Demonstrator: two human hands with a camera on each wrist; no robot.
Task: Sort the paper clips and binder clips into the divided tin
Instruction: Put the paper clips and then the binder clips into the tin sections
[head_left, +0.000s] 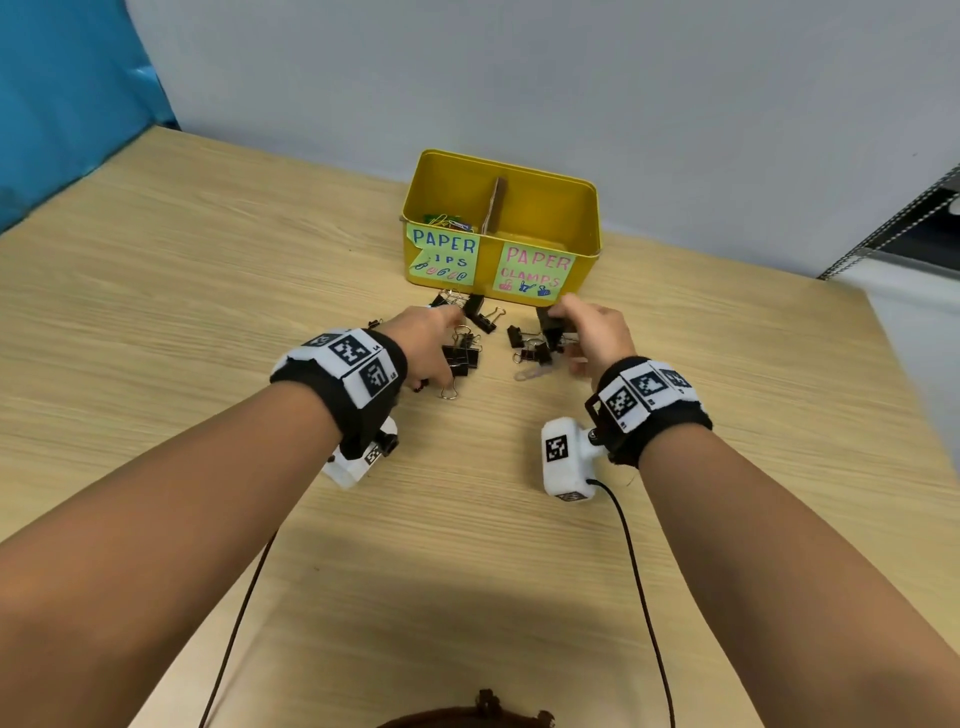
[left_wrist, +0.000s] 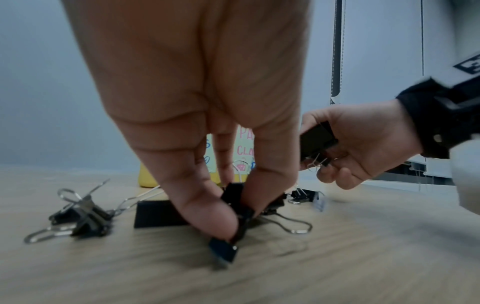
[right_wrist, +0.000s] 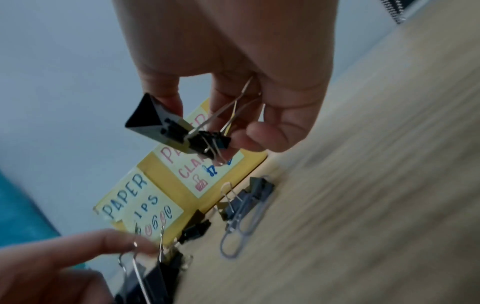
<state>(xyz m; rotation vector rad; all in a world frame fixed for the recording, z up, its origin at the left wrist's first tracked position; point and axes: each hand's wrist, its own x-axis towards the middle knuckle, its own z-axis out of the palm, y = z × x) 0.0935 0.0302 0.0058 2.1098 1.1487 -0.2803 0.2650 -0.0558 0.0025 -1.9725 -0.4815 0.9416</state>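
Note:
A yellow divided tin (head_left: 582, 228) stands near the wall, labelled "PAPER CLIPS" on the left and "PAPER CLAMPS" on the right. Coloured paper clips (head_left: 448, 221) lie in its left compartment. Several black binder clips (head_left: 480, 319) are scattered on the table in front of it. My left hand (left_wrist: 241, 216) reaches down into the pile and pinches a small black binder clip (left_wrist: 233, 197) against the table. Just above the table, my right hand (right_wrist: 207, 123) holds a large black binder clip (right_wrist: 153, 119) together with a smaller one (right_wrist: 207, 142). A pale paper clip (head_left: 532, 373) lies below the right hand.
The wooden table (head_left: 208, 291) ends at a grey wall behind the tin and at an edge on the right. More loose binder clips (left_wrist: 78, 218) lie left of my left hand. Cables (head_left: 644, 597) trail from both wrist cameras across the near table.

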